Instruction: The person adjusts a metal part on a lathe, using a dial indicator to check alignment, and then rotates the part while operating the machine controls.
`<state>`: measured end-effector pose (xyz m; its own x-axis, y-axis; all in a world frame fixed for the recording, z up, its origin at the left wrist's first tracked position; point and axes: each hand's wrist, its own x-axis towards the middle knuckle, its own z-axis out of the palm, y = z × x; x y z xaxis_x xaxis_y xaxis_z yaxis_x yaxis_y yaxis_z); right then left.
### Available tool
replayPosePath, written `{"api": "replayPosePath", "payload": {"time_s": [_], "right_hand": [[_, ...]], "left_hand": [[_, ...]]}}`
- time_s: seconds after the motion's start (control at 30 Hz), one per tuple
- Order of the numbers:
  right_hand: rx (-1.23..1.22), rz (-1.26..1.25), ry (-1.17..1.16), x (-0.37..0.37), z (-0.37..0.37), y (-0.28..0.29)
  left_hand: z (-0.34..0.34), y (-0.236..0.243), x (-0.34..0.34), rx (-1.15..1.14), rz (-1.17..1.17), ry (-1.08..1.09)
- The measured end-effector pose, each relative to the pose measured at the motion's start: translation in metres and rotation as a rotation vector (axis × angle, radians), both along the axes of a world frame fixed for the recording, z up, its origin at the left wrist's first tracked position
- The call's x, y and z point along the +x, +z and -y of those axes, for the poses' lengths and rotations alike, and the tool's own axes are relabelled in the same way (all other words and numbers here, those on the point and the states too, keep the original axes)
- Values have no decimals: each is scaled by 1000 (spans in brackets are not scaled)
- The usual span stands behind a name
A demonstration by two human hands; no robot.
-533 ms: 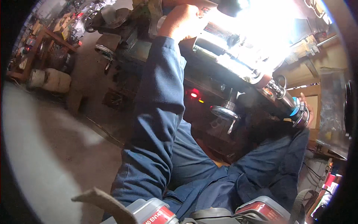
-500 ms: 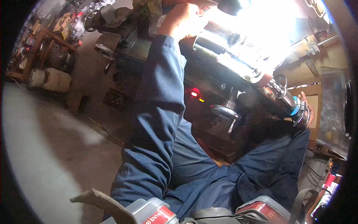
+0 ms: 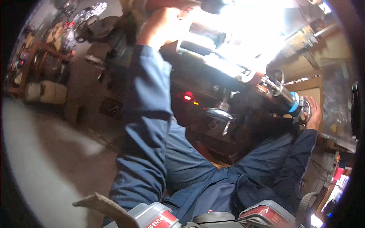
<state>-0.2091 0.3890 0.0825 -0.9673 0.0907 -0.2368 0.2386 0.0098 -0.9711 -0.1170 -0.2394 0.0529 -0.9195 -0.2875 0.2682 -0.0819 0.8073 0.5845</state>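
My left hand (image 3: 162, 27) reaches up to the upper part of a lathe-like machine (image 3: 197, 49), its arm stretched out in a dark blue sleeve. Strong glare washes out its fingers, so what they touch is hidden. A black rounded lamp-like head (image 3: 213, 5) hangs just right of it. At the machine's right end, my right hand (image 3: 314, 113) lies against a small metal handwheel (image 3: 305, 111), its fingers around the rim. The handwheel sits behind a blue ring (image 3: 294, 102) on a dark cylindrical shaft. A larger chrome handwheel (image 3: 219, 114) with a crank handle projects below the machine bed.
Red and yellow indicator lights (image 3: 188, 97) glow on the machine's dark front. At far left stand a wooden frame (image 3: 32, 62) and a pale cylindrical roll (image 3: 53, 92). A clear plastic sheet (image 3: 336, 98) hangs at right. My legs (image 3: 194, 155) are spread below the machine.
The whole view has shifted, so the machine appears farther left. My right hand has come round the small handwheel, and more of it shows. My left hand stays at the machine's upper part.
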Motion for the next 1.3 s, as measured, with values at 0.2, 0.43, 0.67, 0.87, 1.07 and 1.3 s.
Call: {"api": "replayPosePath", "payload": {"time_s": [0.2,0.43,0.67,0.87,1.07,1.3], "right_hand": [[849,-438,60,33,20,-26],[292,-58,408,-77,-35,-28],[228,235,937,-140,-1,-115],[239,269,977,-136,2,-126],[748,-386,720,-190,-1,-191],[416,134,809,-181,39,-112]], "left_hand": [[-6,13,5,85,29,30],[11,-2,-2,409,-24,-108],[0,5,-3,393,8,-70],[11,-1,6,435,50,-66],[-1,-7,-7,526,-52,-20],[5,5,1,427,68,46]]}}
